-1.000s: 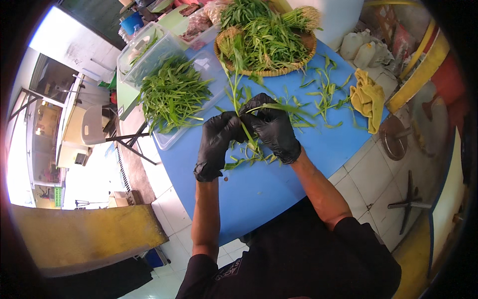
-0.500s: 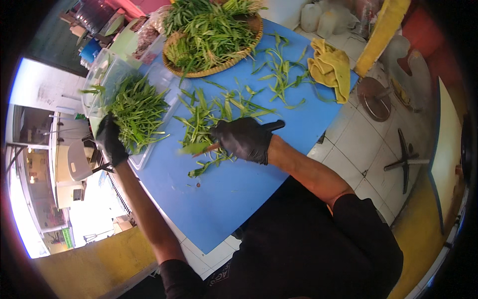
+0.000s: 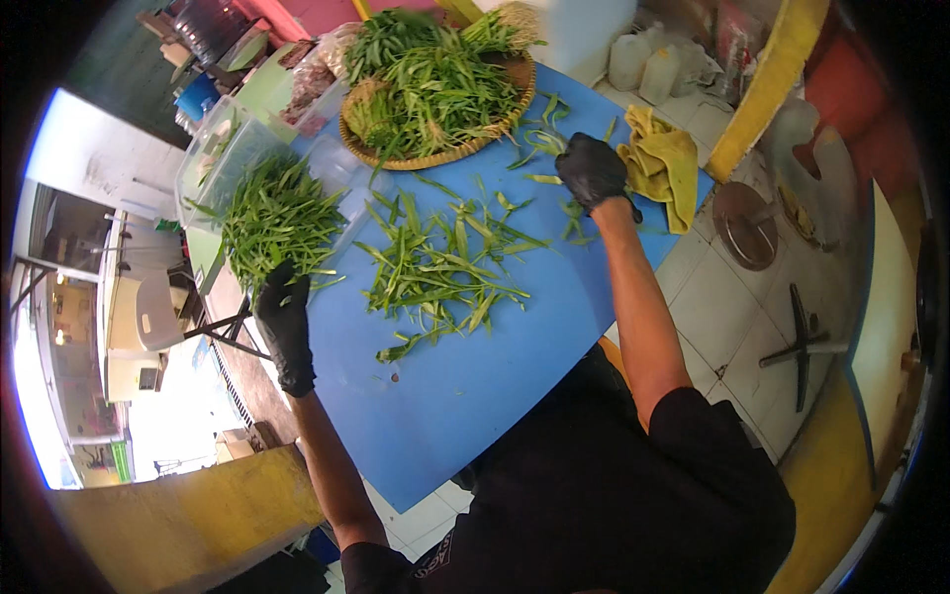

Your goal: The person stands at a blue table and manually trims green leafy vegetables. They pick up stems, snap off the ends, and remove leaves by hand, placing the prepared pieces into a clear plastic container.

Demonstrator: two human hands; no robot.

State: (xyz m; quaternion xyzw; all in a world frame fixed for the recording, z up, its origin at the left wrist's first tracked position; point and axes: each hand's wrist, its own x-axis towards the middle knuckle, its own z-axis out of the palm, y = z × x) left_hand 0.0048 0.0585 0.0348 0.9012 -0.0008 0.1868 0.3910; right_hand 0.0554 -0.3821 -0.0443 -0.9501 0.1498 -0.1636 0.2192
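Note:
My left hand, in a black glove, is at the near edge of a heap of leafy water spinach in a clear plastic container. Its fingers look apart and touch the lowest stems. My right hand, also gloved in black, is closed at the table's right side, over loose green stems. A dark handle end sticks out by its wrist, seemingly of the knife it holds; the blade cannot be made out. Cut leaves and stems lie scattered between my hands on the blue tabletop.
A round woven tray heaped with greens stands at the far side. A yellow cloth lies at the right corner. Beyond are plastic jugs on the tiled floor, a round stool seat, and a folding chair at the left.
My right hand has moved from the scattered stems in the middle to those at the far right. My left hand has come nearer and right, along the container's near edge.

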